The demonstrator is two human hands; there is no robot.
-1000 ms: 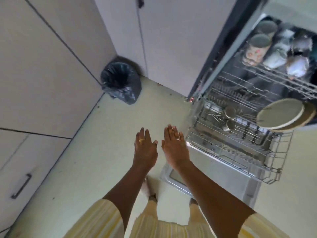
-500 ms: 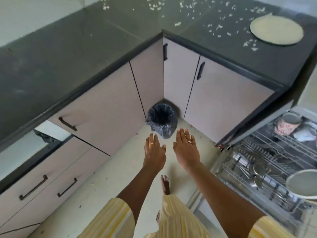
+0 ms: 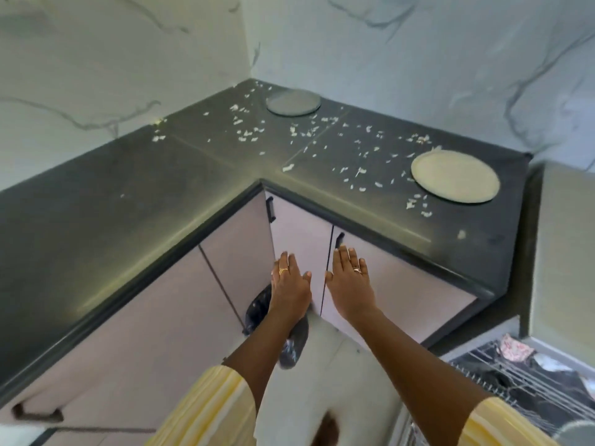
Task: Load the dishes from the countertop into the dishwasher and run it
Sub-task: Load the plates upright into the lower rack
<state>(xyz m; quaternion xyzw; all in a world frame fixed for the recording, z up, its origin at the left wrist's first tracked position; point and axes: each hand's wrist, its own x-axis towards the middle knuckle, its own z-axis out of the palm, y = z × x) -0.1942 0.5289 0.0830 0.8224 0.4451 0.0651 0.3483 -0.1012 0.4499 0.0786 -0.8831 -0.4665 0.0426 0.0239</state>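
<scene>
Dishwasher rack (image 3: 515, 389): was cut off at the edge.
Bin (image 3: 257, 312): sat partly behind the forearm.
Left grip (image 3: 289, 284): lay flat, empty.
Right grip (image 3: 351, 284): lay flat, empty.

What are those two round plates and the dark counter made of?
Cream plate: probably ceramic or melamine, matte and opaque.
Grey plate: maybe glass or glazed ceramic; it looks faintly shiny.
Countertop: likely polished dark stone, since light glints along its edge and seams cross it.
</scene>
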